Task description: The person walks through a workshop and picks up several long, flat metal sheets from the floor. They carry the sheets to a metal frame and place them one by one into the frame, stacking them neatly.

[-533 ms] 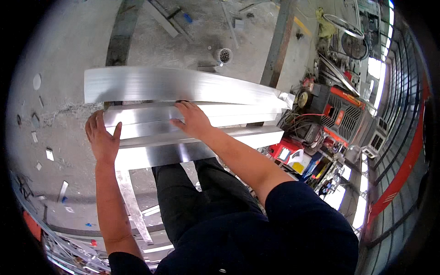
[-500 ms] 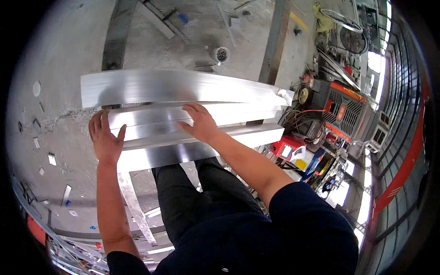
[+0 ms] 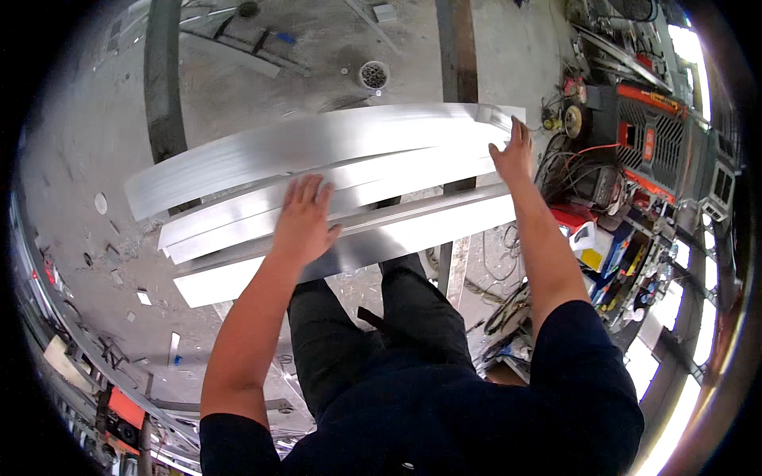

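Observation:
Three long, shiny silver metal profiles lie side by side across dark support beams in front of me. My left hand (image 3: 304, 222) rests with fingers stretched out on the middle profile (image 3: 397, 176), its thumb over the gap toward the near profile (image 3: 444, 226). My right hand (image 3: 514, 155) is at the right ends of the far and middle profiles, thumb and fingers apart, gripping nothing that I can see. The far profile (image 3: 302, 143) has a small bright piece (image 3: 494, 117) at its right end, close to my right fingertips.
Two dark steel beams (image 3: 163, 87) (image 3: 458, 63) run away from me under the profiles. A round tub of small parts (image 3: 374, 75) stands beyond them. Orange-and-black machine (image 3: 647, 143), cables and tools crowd the right. Scraps (image 3: 144, 297) litter the floor at left.
My right hand has moved right, from the middle of the profiles to their right ends. My left hand has left the left end and shifted right onto the middle profile. The view has turned.

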Demonstrator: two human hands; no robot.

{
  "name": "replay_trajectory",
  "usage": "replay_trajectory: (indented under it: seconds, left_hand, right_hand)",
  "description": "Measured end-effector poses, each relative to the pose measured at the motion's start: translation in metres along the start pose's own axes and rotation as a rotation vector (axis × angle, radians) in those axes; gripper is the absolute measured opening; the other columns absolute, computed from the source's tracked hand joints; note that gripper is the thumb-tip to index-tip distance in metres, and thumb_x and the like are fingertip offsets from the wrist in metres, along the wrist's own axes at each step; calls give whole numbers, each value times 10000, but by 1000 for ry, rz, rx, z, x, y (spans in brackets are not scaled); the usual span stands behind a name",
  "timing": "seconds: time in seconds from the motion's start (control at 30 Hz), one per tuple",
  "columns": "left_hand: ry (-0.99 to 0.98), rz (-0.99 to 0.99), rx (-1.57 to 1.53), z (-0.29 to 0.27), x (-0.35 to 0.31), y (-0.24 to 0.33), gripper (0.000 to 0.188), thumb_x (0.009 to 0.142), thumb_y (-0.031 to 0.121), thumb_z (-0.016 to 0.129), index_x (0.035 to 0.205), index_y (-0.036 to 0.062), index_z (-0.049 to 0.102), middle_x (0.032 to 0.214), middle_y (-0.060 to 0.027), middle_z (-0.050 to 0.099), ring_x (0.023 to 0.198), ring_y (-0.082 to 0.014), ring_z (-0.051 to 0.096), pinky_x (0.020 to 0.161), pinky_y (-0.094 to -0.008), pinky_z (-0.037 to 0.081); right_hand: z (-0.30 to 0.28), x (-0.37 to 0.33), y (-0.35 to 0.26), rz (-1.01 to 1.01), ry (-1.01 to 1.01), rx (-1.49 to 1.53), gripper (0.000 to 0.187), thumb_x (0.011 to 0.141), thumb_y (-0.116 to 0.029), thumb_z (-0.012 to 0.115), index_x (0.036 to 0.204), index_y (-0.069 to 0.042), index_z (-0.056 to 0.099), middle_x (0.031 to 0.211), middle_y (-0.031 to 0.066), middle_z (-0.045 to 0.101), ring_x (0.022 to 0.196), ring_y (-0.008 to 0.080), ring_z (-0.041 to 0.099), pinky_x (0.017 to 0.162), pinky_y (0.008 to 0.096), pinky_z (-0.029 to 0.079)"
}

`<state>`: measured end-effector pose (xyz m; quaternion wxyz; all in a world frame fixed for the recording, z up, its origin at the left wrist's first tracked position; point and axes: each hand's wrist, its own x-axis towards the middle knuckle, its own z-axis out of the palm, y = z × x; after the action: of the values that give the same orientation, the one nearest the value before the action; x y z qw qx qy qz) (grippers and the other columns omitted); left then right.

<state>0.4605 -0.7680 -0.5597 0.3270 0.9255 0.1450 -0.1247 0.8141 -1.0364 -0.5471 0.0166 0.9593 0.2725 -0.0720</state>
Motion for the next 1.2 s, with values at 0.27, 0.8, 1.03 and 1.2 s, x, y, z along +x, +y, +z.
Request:
replay_trajectory:
  seconds: [0.27, 0.8, 1.03, 1.2]
  left_hand:
    - [-146, 27, 246, 110, 115, 125, 981, 713, 350, 784, 1449, 18, 226, 1490, -203, 249, 1382, -368, 253, 1166, -471, 173]
    - [-111, -179, 500, 157, 178, 186, 964, 597, 287, 835, 1327, -58, 307, 1273, -241, 386, 1220, -402, 368, 1082, -477, 275]
    - [-8, -33, 408, 104, 132, 205, 1020, 506, 254, 861, 1307, -51, 308, 1217, -236, 376, 1163, -408, 363, 1055, -499, 276]
    - [-8, -95, 327, 67, 94, 220, 1023, 517, 223, 847, 1338, 6, 276, 1284, -243, 307, 1231, -434, 297, 1040, -528, 288]
  right_hand:
    - [46, 37, 60, -28, -107, -14, 660, 834, -278, 672, 1411, -142, 383, 1383, 125, 441, 1289, 323, 397, 1099, 431, 316]
    - [48, -123, 244, 963, -144, 1373, 550, 751, -335, 782, 1114, 48, 623, 1043, 122, 665, 939, 208, 615, 840, 314, 471]
    - [65, -160, 241, 1248, -51, 1610, 419, 826, -199, 682, 1140, 68, 603, 1031, 113, 659, 920, 202, 607, 829, 315, 464]
    - [105, -148, 209, 904, -135, 1325, 402, 824, -136, 656, 1177, 47, 598, 1083, 138, 662, 965, 211, 623, 853, 327, 477]
